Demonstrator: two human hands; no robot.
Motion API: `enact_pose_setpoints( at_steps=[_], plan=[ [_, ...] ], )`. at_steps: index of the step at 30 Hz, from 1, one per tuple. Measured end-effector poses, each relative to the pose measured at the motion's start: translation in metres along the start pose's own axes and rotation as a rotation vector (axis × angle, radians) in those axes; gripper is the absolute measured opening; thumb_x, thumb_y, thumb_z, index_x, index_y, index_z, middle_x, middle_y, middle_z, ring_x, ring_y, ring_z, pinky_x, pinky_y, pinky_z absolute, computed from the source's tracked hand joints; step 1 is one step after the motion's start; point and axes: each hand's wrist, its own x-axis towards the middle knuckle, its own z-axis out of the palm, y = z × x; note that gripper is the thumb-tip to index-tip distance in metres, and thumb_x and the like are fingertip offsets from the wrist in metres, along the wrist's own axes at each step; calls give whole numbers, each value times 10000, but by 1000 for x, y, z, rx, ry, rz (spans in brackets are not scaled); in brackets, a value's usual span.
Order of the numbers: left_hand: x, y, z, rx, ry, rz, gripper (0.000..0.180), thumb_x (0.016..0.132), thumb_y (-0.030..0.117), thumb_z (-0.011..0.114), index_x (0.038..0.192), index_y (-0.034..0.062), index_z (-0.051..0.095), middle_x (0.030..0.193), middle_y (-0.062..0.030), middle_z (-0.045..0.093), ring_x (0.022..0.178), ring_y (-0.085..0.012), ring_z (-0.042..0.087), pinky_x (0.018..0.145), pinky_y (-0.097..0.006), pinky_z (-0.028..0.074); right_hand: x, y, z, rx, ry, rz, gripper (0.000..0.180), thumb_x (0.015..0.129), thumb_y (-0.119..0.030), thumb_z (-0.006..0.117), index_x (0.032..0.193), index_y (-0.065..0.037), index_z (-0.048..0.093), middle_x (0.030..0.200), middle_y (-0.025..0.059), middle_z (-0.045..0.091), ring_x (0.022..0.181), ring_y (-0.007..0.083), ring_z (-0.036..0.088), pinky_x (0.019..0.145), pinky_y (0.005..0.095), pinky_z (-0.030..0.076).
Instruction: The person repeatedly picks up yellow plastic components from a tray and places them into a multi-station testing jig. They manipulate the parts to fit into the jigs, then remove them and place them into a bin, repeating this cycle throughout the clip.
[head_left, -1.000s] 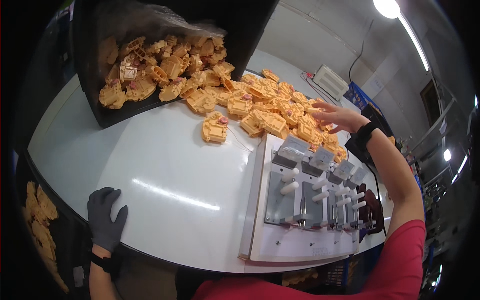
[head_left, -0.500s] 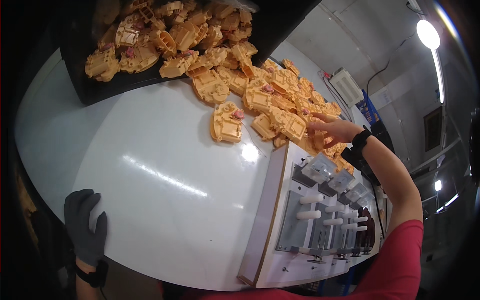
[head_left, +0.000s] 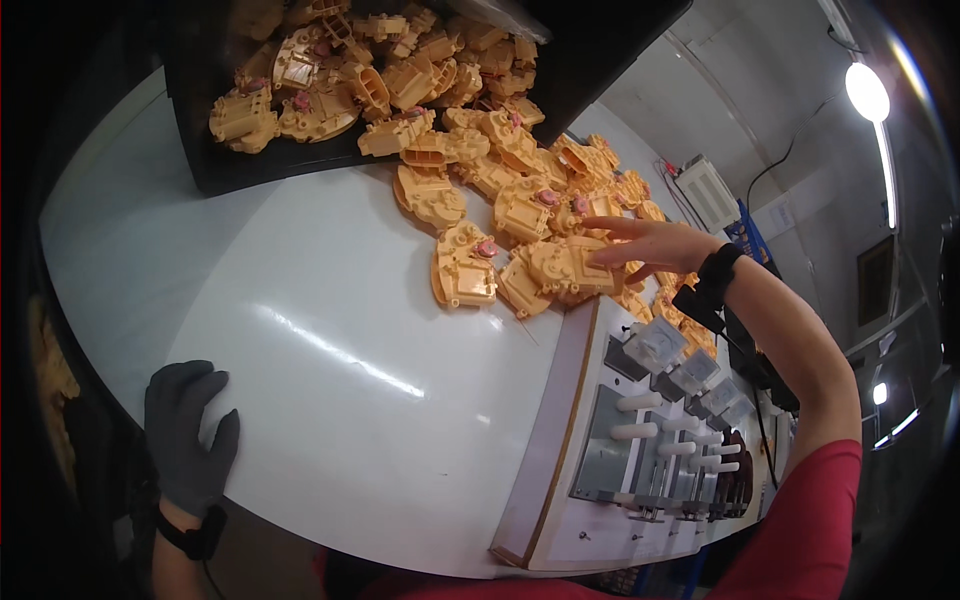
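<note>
Right hand [head_left: 655,245], bare, black wristband: fingers [head_left: 610,226] spread flat, released, tips resting on orange moulded plastic housing [head_left: 567,268] at 1 o'clock on the surface. Housing ribbed, irregular, matte, lying at near edge of the heap of like housings [head_left: 500,170], some with small pink inserts. Heap spilling from tilted black bin [head_left: 250,170] at 12 o'clock. Separate housing [head_left: 462,268] just beside, toward 12.
Left hand [head_left: 187,430] in grey knit glove at 8 o'clock, palm down on rim of glossy white surface [head_left: 330,370], fingers loosely open, grasping nothing.
White fixture plate [head_left: 650,440] at 4 o'clock: grey metal blocks, white cylindrical pegs in a row.
</note>
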Motion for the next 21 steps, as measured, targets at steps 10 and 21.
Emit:
enact_pose_setpoints(
  at_steps=[10, 21],
  plan=[
    [-5, -3, -1, 23, 12, 0, 524, 694, 233, 802, 1172, 78, 653, 1175, -119, 620, 1114, -343, 555, 955, -468, 448, 25, -72, 38, -186, -45, -249, 931, 862, -578, 713, 1596, -193, 290, 1583, 189, 348, 1410, 303, 425, 1067, 403, 468],
    [-14, -1, -9, -54, -187, 50, 1146, 538, 611, 885, 1477, 109, 461, 1586, -167, 331, 1387, -374, 386, 1128, -521, 322, -32, -109, 59, -475, 203, -542, 712, 935, -474, 672, 1517, -145, 428, 1520, 143, 468, 1392, 330, 450, 1136, 435, 383]
  ],
)
